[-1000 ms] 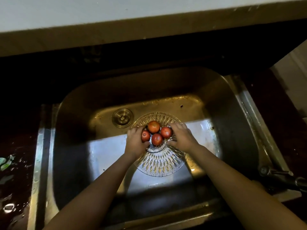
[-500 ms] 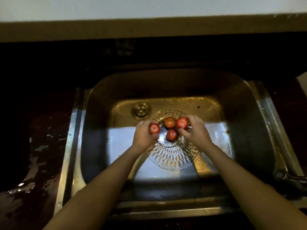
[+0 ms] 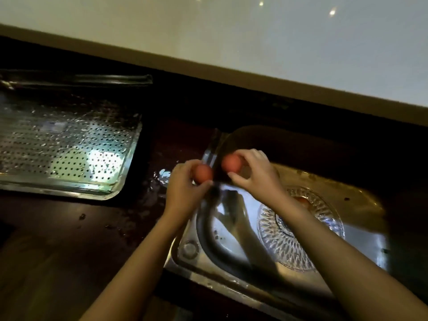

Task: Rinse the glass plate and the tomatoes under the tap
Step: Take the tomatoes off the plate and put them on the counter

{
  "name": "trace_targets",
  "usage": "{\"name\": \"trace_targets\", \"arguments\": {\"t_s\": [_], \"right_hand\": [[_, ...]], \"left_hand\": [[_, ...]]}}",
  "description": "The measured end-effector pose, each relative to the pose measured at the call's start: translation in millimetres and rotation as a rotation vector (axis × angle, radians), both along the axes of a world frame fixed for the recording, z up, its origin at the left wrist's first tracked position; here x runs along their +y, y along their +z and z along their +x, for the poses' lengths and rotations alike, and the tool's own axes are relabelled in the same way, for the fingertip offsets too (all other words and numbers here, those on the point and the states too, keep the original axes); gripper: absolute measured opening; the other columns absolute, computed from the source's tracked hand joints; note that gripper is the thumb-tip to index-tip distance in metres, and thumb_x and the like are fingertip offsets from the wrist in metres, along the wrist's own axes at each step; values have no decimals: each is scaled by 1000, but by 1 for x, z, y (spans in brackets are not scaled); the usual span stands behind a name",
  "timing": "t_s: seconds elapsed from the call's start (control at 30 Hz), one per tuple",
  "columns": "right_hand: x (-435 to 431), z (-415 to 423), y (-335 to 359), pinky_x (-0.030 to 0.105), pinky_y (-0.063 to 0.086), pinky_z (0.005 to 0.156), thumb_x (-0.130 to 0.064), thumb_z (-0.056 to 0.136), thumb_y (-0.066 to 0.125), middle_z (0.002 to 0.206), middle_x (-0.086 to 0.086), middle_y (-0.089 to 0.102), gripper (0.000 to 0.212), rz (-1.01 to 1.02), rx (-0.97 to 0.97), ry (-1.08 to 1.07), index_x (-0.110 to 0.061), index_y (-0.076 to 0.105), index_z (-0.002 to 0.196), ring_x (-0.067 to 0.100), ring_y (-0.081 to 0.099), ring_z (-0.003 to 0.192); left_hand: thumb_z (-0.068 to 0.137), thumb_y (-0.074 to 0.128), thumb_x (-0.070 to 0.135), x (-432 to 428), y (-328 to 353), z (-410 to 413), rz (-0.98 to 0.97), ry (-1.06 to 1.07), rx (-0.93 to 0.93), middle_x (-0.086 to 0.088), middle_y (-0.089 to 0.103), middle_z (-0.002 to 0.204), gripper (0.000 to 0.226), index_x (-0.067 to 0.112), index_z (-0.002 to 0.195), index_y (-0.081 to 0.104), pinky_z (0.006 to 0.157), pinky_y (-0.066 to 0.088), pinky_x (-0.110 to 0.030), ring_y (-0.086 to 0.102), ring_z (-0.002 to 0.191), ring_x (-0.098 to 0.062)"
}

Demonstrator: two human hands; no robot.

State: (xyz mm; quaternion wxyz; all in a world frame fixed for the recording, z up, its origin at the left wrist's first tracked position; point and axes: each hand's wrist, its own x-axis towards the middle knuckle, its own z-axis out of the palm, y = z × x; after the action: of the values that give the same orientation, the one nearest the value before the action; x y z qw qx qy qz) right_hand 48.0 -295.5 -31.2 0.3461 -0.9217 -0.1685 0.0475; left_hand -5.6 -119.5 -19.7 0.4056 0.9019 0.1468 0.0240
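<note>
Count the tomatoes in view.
3 tomatoes: one in the left hand, one in the right hand, one partly visible on the glass plate; more may hide behind the right forearm.

Both bare forearms in head view: the left enters from 7 o'clock, the right from 5 o'clock, and they converge toward the centre. The left hand (image 3: 183, 188) has its fingers curled round the left tomato (image 3: 203, 173), held at its 1 o'clock side. The right hand (image 3: 254, 174), just beside it at 2 o'clock, pinches the right tomato (image 3: 231, 163) between thumb and curled fingers. The hands are apart.
</note>
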Motion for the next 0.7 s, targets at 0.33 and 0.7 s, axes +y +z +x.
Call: {"name": "trace_targets", "arguments": {"t_s": [0.33, 0.7], "right_hand": [[95, 12, -21, 35, 37, 97, -34, 80, 67, 120, 4, 56, 53, -91, 32, 206, -17, 50, 127, 21, 44, 115], [97, 13, -23, 35, 32, 97, -37, 80, 67, 121, 2, 55, 52, -131, -2, 238, -19, 49, 125, 22, 41, 115]], "left_hand": [[68, 79, 18, 65, -23, -22, 41, 178, 76, -10, 58, 113, 52, 12, 116, 59, 85, 38, -22, 56, 104, -23], [74, 75, 20, 66, -24, -23, 27, 112, 91, -12, 52, 118, 54, 13, 123, 54, 96, 44, -41, 50, 112, -28]]}}
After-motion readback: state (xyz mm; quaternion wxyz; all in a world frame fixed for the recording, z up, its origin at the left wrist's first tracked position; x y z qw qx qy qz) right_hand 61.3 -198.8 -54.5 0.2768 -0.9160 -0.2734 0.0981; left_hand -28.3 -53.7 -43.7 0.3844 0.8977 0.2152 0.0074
